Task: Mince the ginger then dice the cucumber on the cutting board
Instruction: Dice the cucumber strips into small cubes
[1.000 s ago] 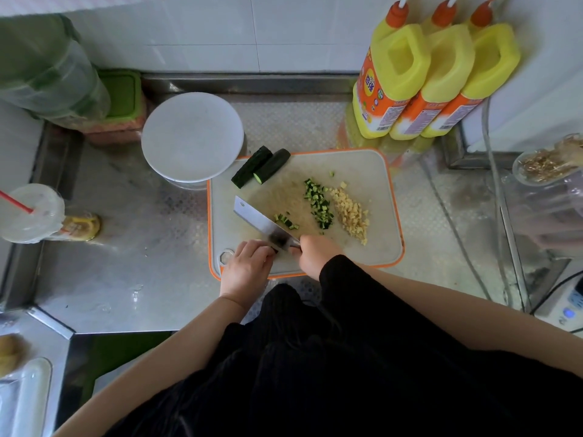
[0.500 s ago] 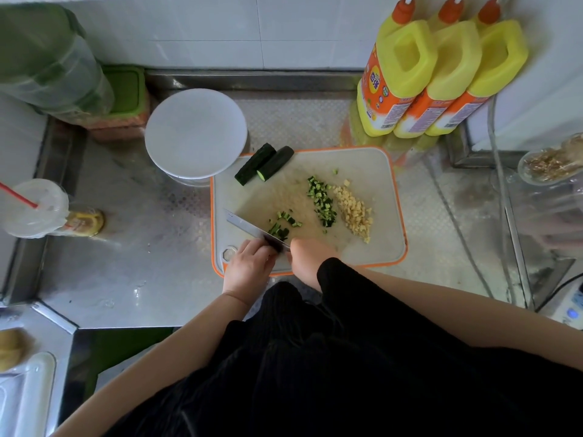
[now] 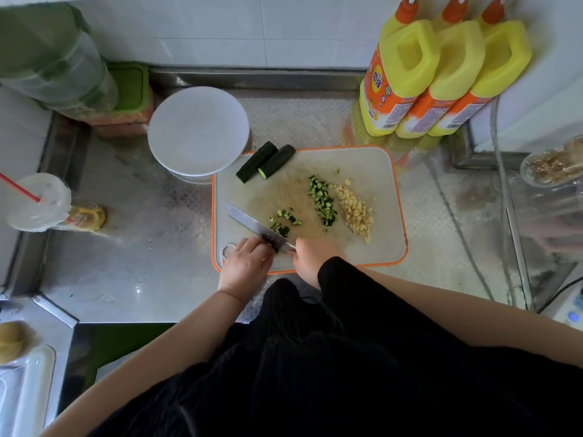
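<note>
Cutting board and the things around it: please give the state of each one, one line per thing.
ginger: minced, in a pile
diced cucumber: cut, in a row
cucumber pieces: two, uncut
knife: blade on the board
right hand: holds the knife
left hand: on cucumber beside the blade
yellow bottles: capped

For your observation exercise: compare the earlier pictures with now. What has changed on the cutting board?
The knife came down from its raised tilt onto the cucumber beside the left hand; a few more dice lie there. The right hand keeps its grip. The ginger pile and cucumber halves stayed.
</note>
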`<state>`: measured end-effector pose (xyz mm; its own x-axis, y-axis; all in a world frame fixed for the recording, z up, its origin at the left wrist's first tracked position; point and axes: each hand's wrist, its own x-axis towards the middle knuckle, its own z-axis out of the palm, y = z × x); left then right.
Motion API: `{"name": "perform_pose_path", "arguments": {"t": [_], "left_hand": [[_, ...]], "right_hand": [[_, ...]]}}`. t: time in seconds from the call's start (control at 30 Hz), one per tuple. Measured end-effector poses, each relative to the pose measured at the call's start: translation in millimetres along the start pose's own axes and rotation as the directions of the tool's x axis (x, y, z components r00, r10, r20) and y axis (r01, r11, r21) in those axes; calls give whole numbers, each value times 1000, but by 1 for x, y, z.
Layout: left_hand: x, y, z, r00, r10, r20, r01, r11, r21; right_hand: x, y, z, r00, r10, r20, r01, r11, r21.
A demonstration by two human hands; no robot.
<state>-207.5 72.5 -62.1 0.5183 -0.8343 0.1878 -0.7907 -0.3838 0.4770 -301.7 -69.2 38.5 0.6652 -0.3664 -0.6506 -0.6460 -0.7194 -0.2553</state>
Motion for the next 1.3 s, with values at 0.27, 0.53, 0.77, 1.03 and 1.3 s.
{"name": "perform_pose_path", "arguments": {"t": [0.27,0.53,0.77,1.03,1.3], "left_hand": [[-1,-2,3,1000,-19,17,19,1000,-17],[-7,-1,-3,997,-3,-79,1,999,-32],[-9,-6,-1,999,31,-8,-31,999,-10],[-9,-8,0,1000,7,22,-7,1000,-12],[-13,-8,-9,999,34,-36,-35,999,-17]], "right_hand": [[6,-7,6,998,28,54,-30,999,35],[18,5,3,997,71,17,-73,977,202],[7,-3,8,1000,-22,4,21,999,49],[18,-16,18,1000,4,25,-5,999,35],[25,-6,10,998,55,-44,-44,974,224]]}}
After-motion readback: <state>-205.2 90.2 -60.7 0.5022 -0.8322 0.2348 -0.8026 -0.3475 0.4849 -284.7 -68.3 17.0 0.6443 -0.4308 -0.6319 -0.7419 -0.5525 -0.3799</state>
